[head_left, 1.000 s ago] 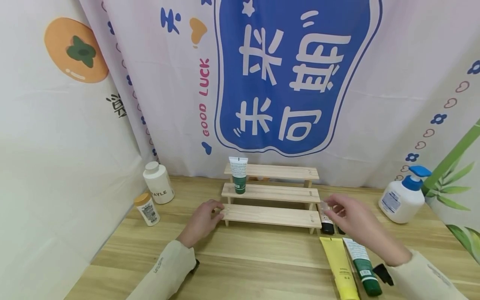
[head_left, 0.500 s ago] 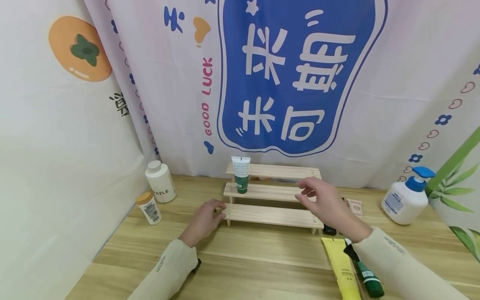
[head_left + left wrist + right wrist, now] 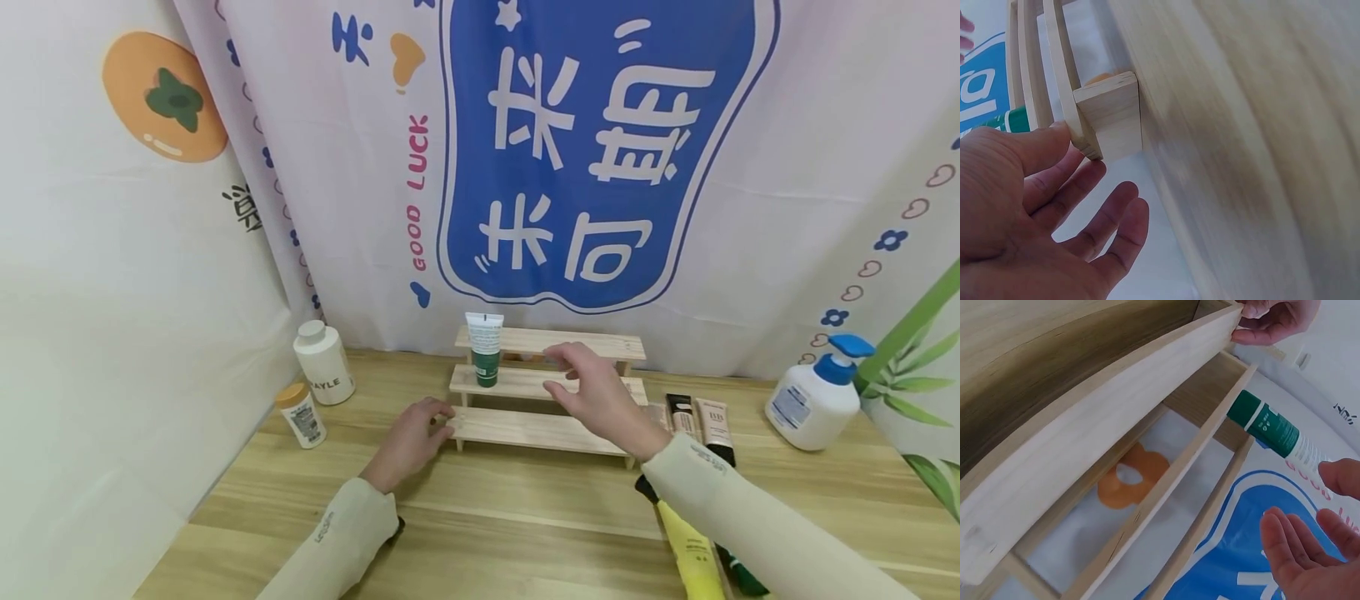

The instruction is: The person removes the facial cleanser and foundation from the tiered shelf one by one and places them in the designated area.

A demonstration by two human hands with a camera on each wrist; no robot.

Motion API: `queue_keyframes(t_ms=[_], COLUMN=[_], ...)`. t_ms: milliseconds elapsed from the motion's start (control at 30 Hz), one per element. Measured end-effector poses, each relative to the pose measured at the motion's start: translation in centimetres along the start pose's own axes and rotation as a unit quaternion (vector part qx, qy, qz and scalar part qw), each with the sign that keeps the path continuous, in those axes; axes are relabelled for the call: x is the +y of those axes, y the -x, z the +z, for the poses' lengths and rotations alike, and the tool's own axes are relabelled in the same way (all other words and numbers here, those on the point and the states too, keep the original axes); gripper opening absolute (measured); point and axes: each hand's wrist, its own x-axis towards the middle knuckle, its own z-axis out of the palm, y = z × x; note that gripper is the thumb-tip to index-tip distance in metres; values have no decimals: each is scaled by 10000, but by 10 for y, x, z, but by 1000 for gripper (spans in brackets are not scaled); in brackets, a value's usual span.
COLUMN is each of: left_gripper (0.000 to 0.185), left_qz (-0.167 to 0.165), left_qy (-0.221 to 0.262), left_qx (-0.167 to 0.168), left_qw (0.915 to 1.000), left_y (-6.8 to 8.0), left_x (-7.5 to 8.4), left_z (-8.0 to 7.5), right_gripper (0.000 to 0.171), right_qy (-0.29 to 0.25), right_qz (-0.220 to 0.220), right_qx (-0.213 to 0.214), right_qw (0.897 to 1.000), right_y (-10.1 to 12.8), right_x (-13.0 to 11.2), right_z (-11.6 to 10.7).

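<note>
A three-tier wooden display rack (image 3: 540,428) stands on the table against the curtain. My left hand (image 3: 408,442) pinches the left end of its lowest board, thumb on top and fingertips at the edge in the left wrist view. On the middle tier, near the left, a green and white squeeze tube (image 3: 487,357) stands upright on its green cap. My right hand (image 3: 600,400) hovers over the rack, right of that tube, holding nothing. Its thumb and fingers are spread apart, pointing toward the tube (image 3: 1272,428) in the right wrist view.
Right of the rack lie a BB cream tube (image 3: 716,427) and a black-capped tube (image 3: 681,412). A yellow tube (image 3: 690,550) and another green tube (image 3: 738,575) lie partly under my right sleeve. A pump bottle (image 3: 813,404), a white bottle (image 3: 324,363) and an orange-capped bottle (image 3: 302,417) stand at the sides.
My right hand has moved left, from beside the tubes at the rack's right end to above the rack near the standing tube. The left hand stays at the rack's end.
</note>
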Motion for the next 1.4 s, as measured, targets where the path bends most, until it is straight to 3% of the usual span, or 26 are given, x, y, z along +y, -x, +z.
queue_keyframes(t_ms=[167, 333, 567, 933, 1133, 1400], left_gripper=[20, 20, 20, 19, 20, 22], left_qz=[0, -17, 100, 160, 97, 28], left_qy=[-33, -55, -63, -40, -57, -34], left_qx=[33, 35, -47, -8, -66, -65], left_qw=[10000, 10000, 9999, 9999, 9999, 10000], left_y=[-1, -1, -2, -2, -2, 3], left_x=[1, 4, 5, 6, 4, 2], left_z=[-1, -1, 1, 1, 2, 0], right_gripper=[57, 62, 56, 41, 37, 37], right_qy=[-91, -426, -754, -1002, -987, -1006], right_qz=[-206, -211, 24, 66, -95, -440], right_qx=[165, 208, 284, 889, 988, 1282], right_qw=[9996, 9987, 9967, 9910, 9902, 9856], right_y=[-21, -45, -62, -62, -56, -46], right_x=[-9, -19, -20, -19, -11, -3], right_z=[12, 22, 38, 62, 55, 23])
